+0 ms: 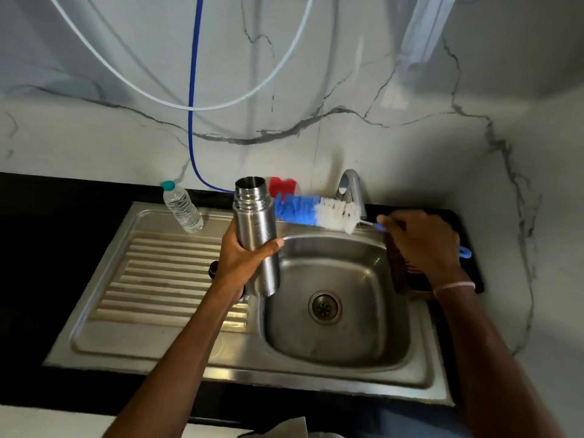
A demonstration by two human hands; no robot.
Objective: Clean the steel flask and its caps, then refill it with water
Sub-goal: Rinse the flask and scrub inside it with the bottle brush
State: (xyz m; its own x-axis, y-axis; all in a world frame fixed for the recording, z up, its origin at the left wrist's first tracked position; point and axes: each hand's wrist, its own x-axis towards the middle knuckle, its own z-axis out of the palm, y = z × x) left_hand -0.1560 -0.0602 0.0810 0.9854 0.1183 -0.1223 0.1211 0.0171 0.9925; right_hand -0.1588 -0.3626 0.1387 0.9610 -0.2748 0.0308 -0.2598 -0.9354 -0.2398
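Bare left hand (243, 257) grips the upright, uncapped cylindrical steel flask (256, 216) over the stainless sink (316, 377), right hand (423, 245) pinching a blue-and-white bristled bottle brush (313, 211) beside its neck.

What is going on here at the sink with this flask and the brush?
A person works over a steel sink. The left hand grips the uncapped steel flask upright. The right hand holds a blue and white bottle brush by its handle; the bristles lie beside the flask's neck, not inside it. A plastic water bottle stands on the drainboard.
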